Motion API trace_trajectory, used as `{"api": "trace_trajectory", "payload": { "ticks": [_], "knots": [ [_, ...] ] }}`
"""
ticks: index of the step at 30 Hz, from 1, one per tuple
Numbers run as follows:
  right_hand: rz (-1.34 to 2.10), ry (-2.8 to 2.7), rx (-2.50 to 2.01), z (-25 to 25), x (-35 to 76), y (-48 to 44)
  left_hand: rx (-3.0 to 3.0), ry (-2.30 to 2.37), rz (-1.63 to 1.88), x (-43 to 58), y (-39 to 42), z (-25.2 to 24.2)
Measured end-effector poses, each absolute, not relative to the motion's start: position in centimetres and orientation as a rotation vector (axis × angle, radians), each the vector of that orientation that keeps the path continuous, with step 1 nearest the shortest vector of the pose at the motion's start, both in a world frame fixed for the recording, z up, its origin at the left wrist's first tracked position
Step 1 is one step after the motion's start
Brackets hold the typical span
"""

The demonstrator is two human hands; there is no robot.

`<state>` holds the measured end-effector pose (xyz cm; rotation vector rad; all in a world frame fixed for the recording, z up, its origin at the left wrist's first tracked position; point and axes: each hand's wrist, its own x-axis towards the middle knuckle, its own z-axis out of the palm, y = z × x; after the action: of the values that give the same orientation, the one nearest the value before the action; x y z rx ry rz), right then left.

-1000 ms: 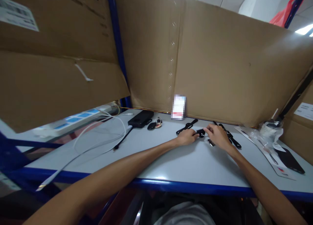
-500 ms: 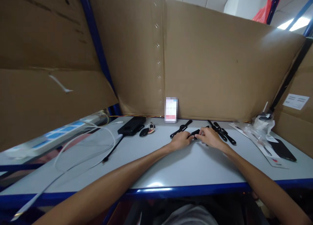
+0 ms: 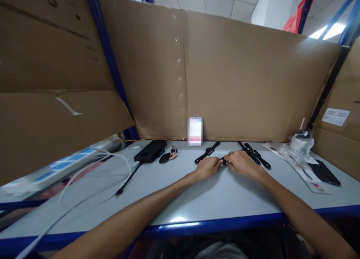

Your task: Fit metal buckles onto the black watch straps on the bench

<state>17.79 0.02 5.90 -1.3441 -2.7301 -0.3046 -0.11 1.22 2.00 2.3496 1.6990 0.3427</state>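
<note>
Head cam view: both hands are out on the grey table [image 3: 213,199], knuckles nearly meeting. Left hand [image 3: 207,167] and right hand [image 3: 241,163] each have their fingertips pinched onto a small black piece [image 3: 225,161] sitting between them, low on the tabletop. It's mostly covered by the fingers, so can't tell exactly what it is.

Just past the left hand, around 11 o'clock, a black watch [image 3: 207,152] lies flat with its strap stretched out. At 1 o'clock of the right hand there are two more black watches [image 3: 254,154] side by side. Way off at 3 o'clock: a crinkly clear plastic bag [image 3: 300,144], a printed card [image 3: 306,174] and a dark phone [image 3: 326,173]. Over at 9 o'clock a black power bank [image 3: 150,151], a key fob [image 3: 167,156] and a loose white cable [image 3: 95,176]. Cardboard wall [image 3: 239,82] stands behind it all, with a small blurred box [image 3: 195,131] leaning on it.
</note>
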Motion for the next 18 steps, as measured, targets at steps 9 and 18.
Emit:
{"api": "trace_trajectory", "payload": {
  "ticks": [9, 18],
  "knots": [
    [0.095, -2.581, -1.45, 4.6, 17.7, 0.6, 2.256, 1.741, 0.372, 0.0, 1.2, 2.3],
    [0.054, -2.65, -1.469, 4.4, 18.3, 1.4, 1.937, 1.591, 0.626, -0.9, 2.7, 0.9]
  ]
}}
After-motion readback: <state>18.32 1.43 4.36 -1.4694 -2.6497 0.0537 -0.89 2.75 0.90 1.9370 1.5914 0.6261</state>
